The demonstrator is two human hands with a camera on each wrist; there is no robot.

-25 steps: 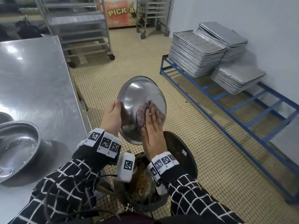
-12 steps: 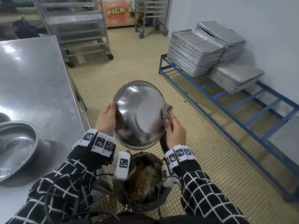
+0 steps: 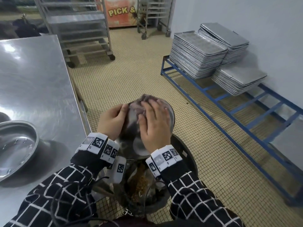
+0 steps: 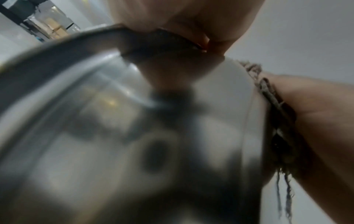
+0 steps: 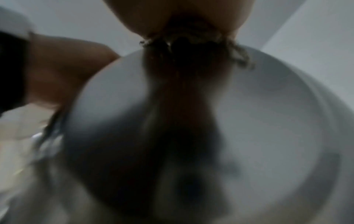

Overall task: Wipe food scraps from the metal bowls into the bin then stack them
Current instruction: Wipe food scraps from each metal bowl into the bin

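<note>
Over the black bin (image 3: 186,150) I hold a metal bowl (image 3: 170,115) tipped so that its outer side faces me. My left hand (image 3: 111,120) grips the bowl's left rim, thumb on the edge (image 4: 182,22). My right hand (image 3: 154,125) lies flat on the bowl's outer side with fingers spread, pressing a greyish-purple cloth (image 3: 144,98) against the metal. The frayed cloth (image 4: 277,121) shows between that palm and the bowl (image 5: 249,121) in both wrist views. Brown food scraps (image 3: 141,185) lie in the bin below. A second metal bowl (image 3: 16,148) sits on the steel table (image 3: 32,79) at my left.
Stacks of metal trays (image 3: 196,54) rest on a low blue rack (image 3: 229,108) along the right wall. Wheeled shelf racks (image 3: 78,30) stand at the back. Tiled floor lies open between the table and the blue rack.
The bowl has turned from its inside facing me to its outer side facing me. My right hand moved from the right rim onto that outer side, with the cloth under it.
</note>
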